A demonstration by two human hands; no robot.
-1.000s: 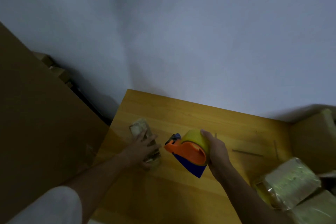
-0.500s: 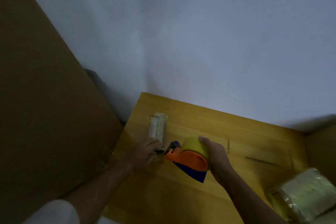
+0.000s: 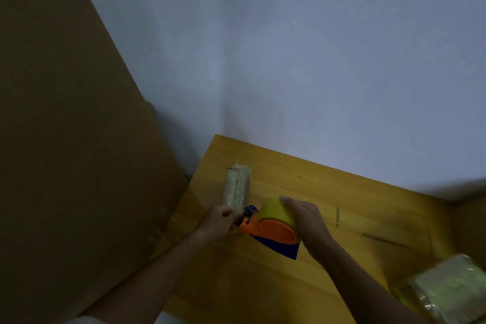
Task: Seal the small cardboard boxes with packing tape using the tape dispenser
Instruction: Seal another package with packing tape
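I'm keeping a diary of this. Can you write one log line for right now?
left hand: holds box near end | right hand: grips dispenser | dispenser nose at box's near end | on table

The right hand (image 3: 306,221) grips the tape dispenser (image 3: 273,231) from its right side, fingers curled over the tape roll (image 3: 274,212) seated on top of the dispenser body. Directly left of that grip, the left hand (image 3: 219,221) pinches at the dispenser's front end, touching it. Beyond the left hand, away from the person, a small cardboard box (image 3: 237,187) lies on the table (image 3: 342,192), its near end at the left fingers. A large cardboard sheet (image 3: 65,139) stands well left of the grip, beside the table's left edge. Wrapped boxes (image 3: 452,289) lie well right of the grip and nearer the person, at the table's right end. The wall (image 3: 289,60) stands behind the table.
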